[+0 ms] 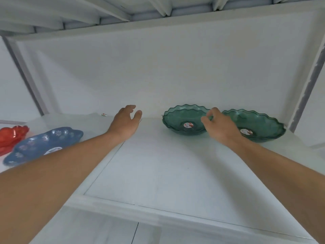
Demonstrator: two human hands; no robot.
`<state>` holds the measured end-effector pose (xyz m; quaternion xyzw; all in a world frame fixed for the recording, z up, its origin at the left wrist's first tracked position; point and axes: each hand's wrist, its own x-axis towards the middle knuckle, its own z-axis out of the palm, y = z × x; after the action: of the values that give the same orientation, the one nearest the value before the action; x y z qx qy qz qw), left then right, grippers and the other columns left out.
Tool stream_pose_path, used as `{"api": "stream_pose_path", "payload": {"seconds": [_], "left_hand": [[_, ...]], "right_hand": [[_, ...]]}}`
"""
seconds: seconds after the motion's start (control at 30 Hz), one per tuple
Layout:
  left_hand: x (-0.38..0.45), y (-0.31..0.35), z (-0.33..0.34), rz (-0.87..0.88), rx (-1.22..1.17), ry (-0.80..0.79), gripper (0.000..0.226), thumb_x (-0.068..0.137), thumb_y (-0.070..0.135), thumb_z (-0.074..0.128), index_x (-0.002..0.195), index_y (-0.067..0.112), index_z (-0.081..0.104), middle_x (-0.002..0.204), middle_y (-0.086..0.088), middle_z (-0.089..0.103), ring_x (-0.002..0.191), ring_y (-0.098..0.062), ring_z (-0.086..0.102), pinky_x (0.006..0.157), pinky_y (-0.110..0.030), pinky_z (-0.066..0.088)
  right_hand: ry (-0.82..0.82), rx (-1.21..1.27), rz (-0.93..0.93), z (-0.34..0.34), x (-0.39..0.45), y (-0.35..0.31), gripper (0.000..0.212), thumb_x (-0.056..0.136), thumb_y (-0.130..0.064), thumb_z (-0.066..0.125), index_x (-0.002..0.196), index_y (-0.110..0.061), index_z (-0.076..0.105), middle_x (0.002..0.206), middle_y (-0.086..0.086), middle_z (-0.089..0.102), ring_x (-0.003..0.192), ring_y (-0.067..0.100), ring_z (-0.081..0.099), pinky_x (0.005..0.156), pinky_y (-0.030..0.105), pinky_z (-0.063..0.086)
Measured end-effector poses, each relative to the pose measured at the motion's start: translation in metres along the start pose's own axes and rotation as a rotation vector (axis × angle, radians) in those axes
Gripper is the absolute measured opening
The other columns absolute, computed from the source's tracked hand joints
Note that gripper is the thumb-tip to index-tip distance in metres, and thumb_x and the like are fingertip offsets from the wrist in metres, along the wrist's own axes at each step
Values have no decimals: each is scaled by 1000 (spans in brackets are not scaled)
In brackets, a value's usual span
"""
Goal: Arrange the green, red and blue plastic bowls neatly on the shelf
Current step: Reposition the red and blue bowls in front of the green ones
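Observation:
Two green scalloped bowls stand side by side at the back right of the white shelf [158,173]: one green bowl [181,120] in the middle and a second green bowl [262,125] to its right, each with a round sticker inside. My right hand [219,125] is between them, its fingertips pinched at the near rim of the left green bowl. My left hand [125,122] hovers open over bare shelf to the left of that bowl. A blue flower-patterned bowl [42,143] lies at the far left, with a red bowl [12,136] behind it.
The shelf's white back wall rises right behind the bowls, and grey uprights frame both sides. A small red-and-white scrap [104,114] lies by the back wall. The shelf's front edge runs across the lower view.

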<state>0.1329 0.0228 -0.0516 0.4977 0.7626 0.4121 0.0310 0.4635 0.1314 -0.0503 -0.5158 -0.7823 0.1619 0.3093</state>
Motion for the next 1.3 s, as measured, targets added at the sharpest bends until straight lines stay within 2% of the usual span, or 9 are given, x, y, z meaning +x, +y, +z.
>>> {"api": "stream_pose_path", "payload": {"seconds": [0.1,0.33,0.47,0.6,0.77,0.9,0.97,1.13,1.3], "left_hand": [[-9,-18,-25,-4,-7,-14,68,96,71,36,150,34,53,145,7,58,130,-18,57,110,-38,44],[-24,-59,-78,-18,-26,-2,71,91,78,22,138,41,60,138,10,63,120,-16,60,89,-34,41],[-42,-84,-95,18,-54,-44,70,96,75,25,139,35,62,142,7,64,126,-19,62,102,-37,46],[-52,-96,-120,54,-39,-90,68,97,75,26,138,35,62,143,8,64,130,-17,59,106,-40,46],[-64,-107,-160,62,47,-83,67,92,79,25,134,43,62,143,11,61,133,-15,55,107,-43,46],[-82,-133,-195,11,136,-31,57,95,74,26,122,42,64,134,9,65,120,-16,61,102,-40,47],[-89,-153,-214,-32,166,1,60,96,72,27,128,38,65,132,7,65,115,-16,62,96,-38,44],[-101,-204,-276,-67,185,73,59,98,64,31,131,31,68,132,8,68,117,-12,59,95,-33,41],[-95,-274,-349,-78,173,128,41,99,61,32,103,36,64,110,10,66,110,-17,64,87,-33,44]], "right_hand": [[-19,23,-42,21,-13,-31,35,97,-54,43,112,-25,55,77,-9,66,80,24,65,70,36,51],[-60,4,68,54,-45,-98,39,88,-66,37,100,-34,55,90,1,68,80,25,65,68,38,51],[-66,62,118,76,-66,-134,38,88,-62,42,95,-27,55,93,8,72,75,29,62,75,46,60],[-120,66,160,92,-88,-161,41,82,-65,41,96,-29,54,96,8,71,69,31,66,64,42,58],[-175,68,139,100,-96,-190,47,81,-66,40,100,-26,54,91,6,71,69,36,73,72,46,60],[-264,85,64,119,-101,-219,46,84,-69,40,106,-32,56,92,8,74,73,35,77,76,51,64],[-298,94,20,132,-105,-238,48,83,-71,39,109,-33,56,92,7,74,72,33,77,80,52,64],[-362,155,-14,174,-129,-299,45,87,-67,41,109,-31,57,98,7,72,75,34,77,83,52,63],[-367,131,-35,224,-129,-367,42,92,-65,41,110,-30,55,96,8,72,76,34,76,82,51,63]]}}
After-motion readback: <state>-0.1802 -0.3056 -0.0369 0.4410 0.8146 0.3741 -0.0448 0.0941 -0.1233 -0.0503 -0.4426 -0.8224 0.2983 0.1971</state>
